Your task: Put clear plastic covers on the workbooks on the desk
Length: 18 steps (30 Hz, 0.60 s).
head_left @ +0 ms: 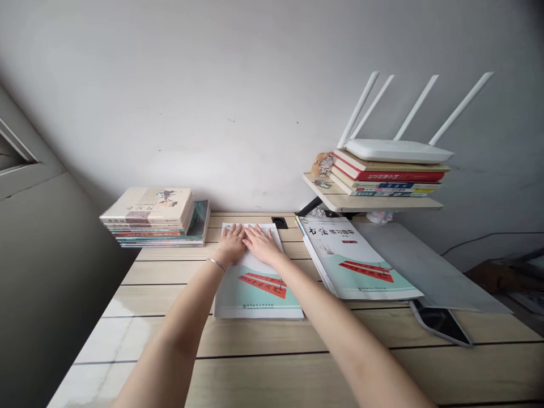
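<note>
Head view: where is that white-and-teal paper booklet with the red print lying?

It is lying flat on the pale wood-plank tabletop, left of the small black square fitting; its far right corner is sitting just beside that fitting.

Which way is its long axis running?

From about level with the fitting toward the near side, away from the wall.

And the hands?

The left hand, wearing a thin silver bracelet, and the right hand are both resting palm-down on the booklet's far half, side by side. The right one is lying nearer the fitting.

How are the fingers standing?

On both hands they are lying flat and slightly spread, reaching toward the far edge and pinching nothing. The cover is lying directly beneath them.

Anything right of the fitting?

A pile of matching white-and-teal booklets is lying there, and a dark-screened, grey-edged phone is resting farther right, on the near side.
</note>
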Available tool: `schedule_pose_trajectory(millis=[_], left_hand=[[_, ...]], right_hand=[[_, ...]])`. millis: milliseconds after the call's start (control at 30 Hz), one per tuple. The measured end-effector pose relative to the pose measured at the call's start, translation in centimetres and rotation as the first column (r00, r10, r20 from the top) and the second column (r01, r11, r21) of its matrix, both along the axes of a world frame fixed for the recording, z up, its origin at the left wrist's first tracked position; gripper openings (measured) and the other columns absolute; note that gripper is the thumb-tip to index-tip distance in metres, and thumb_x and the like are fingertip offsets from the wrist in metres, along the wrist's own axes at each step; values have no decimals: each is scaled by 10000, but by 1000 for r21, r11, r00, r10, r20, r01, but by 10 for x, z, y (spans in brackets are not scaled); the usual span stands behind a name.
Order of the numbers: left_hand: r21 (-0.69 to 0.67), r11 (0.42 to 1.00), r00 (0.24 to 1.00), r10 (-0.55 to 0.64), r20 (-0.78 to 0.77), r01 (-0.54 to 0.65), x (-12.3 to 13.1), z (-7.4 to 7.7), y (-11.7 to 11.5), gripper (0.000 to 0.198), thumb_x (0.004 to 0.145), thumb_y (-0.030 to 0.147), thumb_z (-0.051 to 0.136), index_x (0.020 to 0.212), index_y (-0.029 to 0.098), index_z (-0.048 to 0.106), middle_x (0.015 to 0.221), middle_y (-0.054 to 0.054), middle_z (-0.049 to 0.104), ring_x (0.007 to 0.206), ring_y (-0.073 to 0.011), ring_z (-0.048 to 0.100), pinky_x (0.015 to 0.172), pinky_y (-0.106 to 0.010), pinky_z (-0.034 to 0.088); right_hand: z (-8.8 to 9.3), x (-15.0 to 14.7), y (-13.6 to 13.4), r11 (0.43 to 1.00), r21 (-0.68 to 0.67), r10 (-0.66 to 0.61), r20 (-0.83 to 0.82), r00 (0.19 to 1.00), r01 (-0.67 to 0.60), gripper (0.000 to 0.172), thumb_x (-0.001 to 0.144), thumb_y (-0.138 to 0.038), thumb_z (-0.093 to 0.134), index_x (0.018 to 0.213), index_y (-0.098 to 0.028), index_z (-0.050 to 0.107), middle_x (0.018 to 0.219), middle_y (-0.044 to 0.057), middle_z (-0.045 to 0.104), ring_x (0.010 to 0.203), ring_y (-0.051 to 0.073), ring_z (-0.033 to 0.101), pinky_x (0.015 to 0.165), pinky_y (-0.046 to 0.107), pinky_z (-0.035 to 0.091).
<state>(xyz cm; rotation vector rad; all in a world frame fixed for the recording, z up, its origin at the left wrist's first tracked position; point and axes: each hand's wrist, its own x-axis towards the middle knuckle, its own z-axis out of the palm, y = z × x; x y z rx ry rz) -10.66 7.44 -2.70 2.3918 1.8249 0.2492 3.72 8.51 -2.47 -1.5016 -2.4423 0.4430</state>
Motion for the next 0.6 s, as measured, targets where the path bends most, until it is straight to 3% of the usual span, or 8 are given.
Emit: schedule_pose_trajectory(millis=[167, 333, 433, 500, 533, 600], left_hand=[[15, 999, 999, 32, 26, -32, -21, -9, 8, 616, 945, 421, 363, 1434, 49, 326, 1529, -225, 229, 1425, -317, 187, 1146, -482, 157], [42, 999, 997, 14, 79, -17, -21, 2, -2, 512, 950, 289, 368, 1394, 34, 374, 1513, -234, 275, 1419, -312, 214, 1150, -469, 153], [79, 994, 991, -83, 101, 75, -19, 13, -35, 449, 962, 197, 290, 1379, 86, 414, 1546, -157, 244, 1440, -257, 155, 1166, -435, 83], [72, 979, 976, -197, 97, 190, -21, 16, -72, 427, 963, 267, 354, 1351, 133, 471, 1545, -111, 270, 1441, -244, 154, 1169, -413, 85], [57, 967, 963, -251, 93, 247, -23, 16, -92, 447, 945, 348, 426, 1356, 178, 477, 1534, -86, 303, 1437, -241, 176, 1170, -404, 104], [2, 909, 905, -415, 94, 417, -30, 13, -130, 545, 892, 451, 519, 1391, 248, 439, 1532, -74, 301, 1426, -263, 214, 1164, -450, 130]], right_hand=[[-9, 26, 19, 968, -81, -228, 119, 966, 239, 683, 948, -556, 153, 1508, -166, 169, 1583, 82, 58, 1454, 227, 62, 1134, 551, -7], [-6, 46, 21, 961, -98, -249, 106, 963, 259, 635, 956, -521, 195, 1506, -203, 186, 1586, 83, 68, 1454, 274, 28, 1103, 624, -11], [-6, 54, -5, 975, 12, -223, -9, 975, 223, 588, 958, -463, 271, 1480, -195, 285, 1585, 85, 104, 1450, 301, 48, 1123, 597, 62], [-7, 63, -38, 976, 123, -164, -112, 980, 177, 560, 945, -439, 346, 1433, -171, 396, 1565, 111, 200, 1435, 304, 146, 1144, 514, 153], [-7, 70, -58, 980, 163, -90, -152, 984, 115, 539, 932, -446, 392, 1396, -182, 459, 1540, 116, 276, 1422, 299, 202, 1142, 487, 187], [-9, 83, -98, 978, 161, 157, -158, 975, -132, 484, 882, -473, 513, 1330, -291, 537, 1491, 69, 386, 1404, 296, 257, 1131, 517, 203]])
